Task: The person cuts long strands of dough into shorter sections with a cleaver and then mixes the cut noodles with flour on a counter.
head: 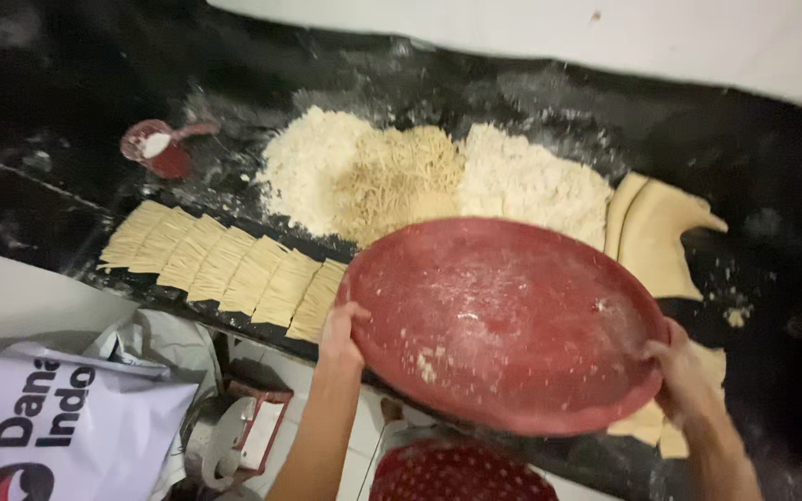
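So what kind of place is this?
Probably a small noodle-making kitchen: flour heap and loose noodles on a black counter, cut noodle bundles in a row, dough sheets alongside.

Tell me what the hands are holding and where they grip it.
Both hold a large round red tray, dusted with flour and tilted: the left hand grips its left rim, the right hand its right rim.

Your single head view looks steeply down from close above onto the dark tabletop (pixel 772 167); it tilts slightly; no second view.
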